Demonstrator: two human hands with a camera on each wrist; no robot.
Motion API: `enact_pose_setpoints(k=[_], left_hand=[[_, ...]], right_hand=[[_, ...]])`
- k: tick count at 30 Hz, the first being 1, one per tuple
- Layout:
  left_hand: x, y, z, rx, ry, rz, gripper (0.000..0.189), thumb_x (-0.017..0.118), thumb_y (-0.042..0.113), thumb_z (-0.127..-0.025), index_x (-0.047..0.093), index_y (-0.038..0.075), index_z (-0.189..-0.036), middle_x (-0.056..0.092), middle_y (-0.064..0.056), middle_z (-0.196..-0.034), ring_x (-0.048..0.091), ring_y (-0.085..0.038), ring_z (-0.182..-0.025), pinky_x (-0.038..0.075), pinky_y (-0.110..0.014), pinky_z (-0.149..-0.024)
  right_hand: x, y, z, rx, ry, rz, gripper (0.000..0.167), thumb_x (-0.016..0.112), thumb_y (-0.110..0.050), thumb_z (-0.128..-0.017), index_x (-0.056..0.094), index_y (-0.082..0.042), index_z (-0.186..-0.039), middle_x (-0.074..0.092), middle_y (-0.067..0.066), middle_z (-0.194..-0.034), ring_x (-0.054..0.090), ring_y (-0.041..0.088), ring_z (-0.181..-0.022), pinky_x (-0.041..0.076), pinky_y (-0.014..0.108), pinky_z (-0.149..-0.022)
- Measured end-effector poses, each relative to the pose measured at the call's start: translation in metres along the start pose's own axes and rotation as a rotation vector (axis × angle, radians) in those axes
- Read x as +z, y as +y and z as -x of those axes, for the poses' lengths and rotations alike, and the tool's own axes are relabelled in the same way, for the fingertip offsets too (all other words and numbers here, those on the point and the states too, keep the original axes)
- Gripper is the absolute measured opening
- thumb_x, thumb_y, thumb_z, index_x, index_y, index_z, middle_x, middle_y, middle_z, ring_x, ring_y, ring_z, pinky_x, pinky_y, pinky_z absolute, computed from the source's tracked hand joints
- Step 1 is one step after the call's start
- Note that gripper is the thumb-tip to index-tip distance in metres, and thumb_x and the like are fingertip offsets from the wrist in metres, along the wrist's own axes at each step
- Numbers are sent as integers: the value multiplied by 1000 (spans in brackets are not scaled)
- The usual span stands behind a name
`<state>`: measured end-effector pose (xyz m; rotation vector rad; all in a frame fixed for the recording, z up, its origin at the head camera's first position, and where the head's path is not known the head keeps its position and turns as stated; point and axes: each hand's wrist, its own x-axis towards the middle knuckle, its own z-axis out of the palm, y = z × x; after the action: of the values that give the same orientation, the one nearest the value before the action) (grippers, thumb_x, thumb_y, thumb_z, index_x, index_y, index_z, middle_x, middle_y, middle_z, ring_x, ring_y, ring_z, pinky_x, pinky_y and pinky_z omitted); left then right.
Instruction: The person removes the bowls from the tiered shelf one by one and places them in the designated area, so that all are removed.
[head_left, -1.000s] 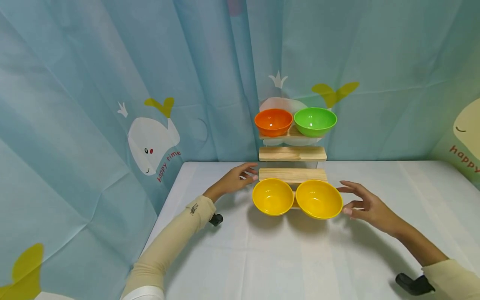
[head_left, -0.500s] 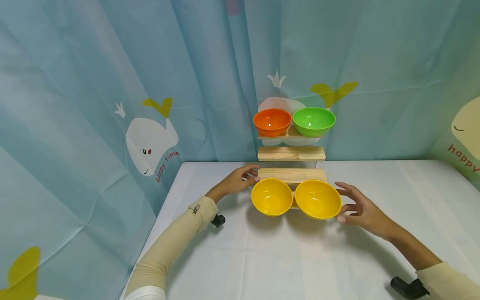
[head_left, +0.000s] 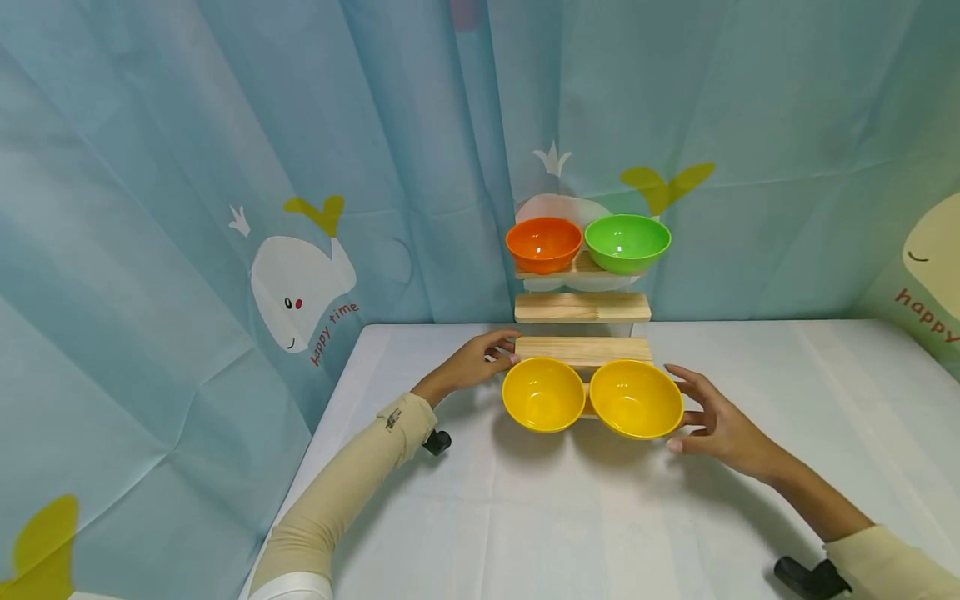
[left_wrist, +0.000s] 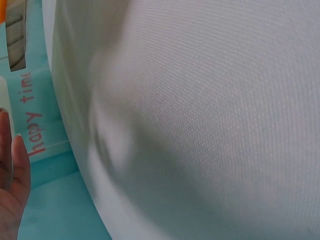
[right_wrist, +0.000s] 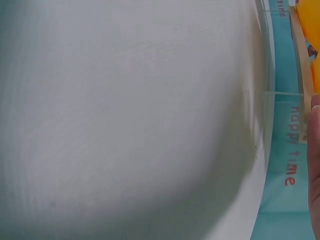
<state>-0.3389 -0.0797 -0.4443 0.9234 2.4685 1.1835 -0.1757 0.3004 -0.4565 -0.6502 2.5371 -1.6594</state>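
Two yellow bowls, a left one (head_left: 543, 395) and a right one (head_left: 636, 400), sit side by side on the lowest step of a wooden tiered stand (head_left: 584, 350). My right hand (head_left: 723, 425) is at the right bowl's outer side, its fingers spread and gently bent, fingertips right at the bowl's wall. In the right wrist view its thumb (right_wrist: 314, 150) shows just below the yellow bowl. My left hand (head_left: 472, 360) is beside the stand's left end, fingers extended loosely, tips close to the third step and the left bowl. An orange bowl (head_left: 543, 245) and a green bowl (head_left: 627, 243) stand on the top step.
A white cloth (head_left: 555, 517) covers the table. Blue curtain (head_left: 435, 167) printed with whales hangs behind and to the left. Black wrist-camera mounts show under both forearms, one (head_left: 437, 442) on the left and another (head_left: 810, 577) on the right.
My right hand has moved left, in toward the right yellow bowl. My left hand has shifted slightly right, closer to the stand. The bowls stay in place on the stand.
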Motion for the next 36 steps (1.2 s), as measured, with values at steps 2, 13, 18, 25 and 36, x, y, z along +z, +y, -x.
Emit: enact_pose_setpoints(k=[2,13,18,25,36], left_hand=[[0,0,0,-7,1,-2,53,59,31,-103,46,12,-151,59,-13,-138,60,-27,-119,51,-39,-101],[0,0,0,-22,5,-4,54,59,34,-103,46,14,-151,59,-11,-137,60,-25,-117,51,-39,-101],[1,0,-1,-20,5,-5,54,59,34,-103,46,14,-151,60,-11,-137,60,-25,-117,51,-39,-101],[0,-1,-1,-13,3,-8,53,59,32,-103,46,14,-151,60,-12,-137,60,-25,-118,51,-38,-101],[0,-1,0,-20,3,-9,53,59,33,-103,46,15,-151,60,-12,-137,60,-25,-118,51,-38,-101]], right_hand=[[1,0,-1,-5,4,0,100,74,8,-83,17,-17,-161,39,-17,-137,67,3,-101,60,27,-78],[9,0,-6,-86,15,-40,108,76,15,-77,10,-6,-161,45,-19,-134,66,9,-96,60,28,-75],[12,1,-9,-97,23,-43,112,78,14,-75,8,-6,-161,46,-18,-133,64,7,-98,59,28,-75],[16,3,-13,-65,13,-86,112,79,12,-76,7,-8,-161,44,-14,-134,62,3,-104,60,26,-80],[19,4,-16,-24,37,-68,109,81,5,-78,12,-10,-161,33,-16,-143,51,-3,-114,58,22,-84]])
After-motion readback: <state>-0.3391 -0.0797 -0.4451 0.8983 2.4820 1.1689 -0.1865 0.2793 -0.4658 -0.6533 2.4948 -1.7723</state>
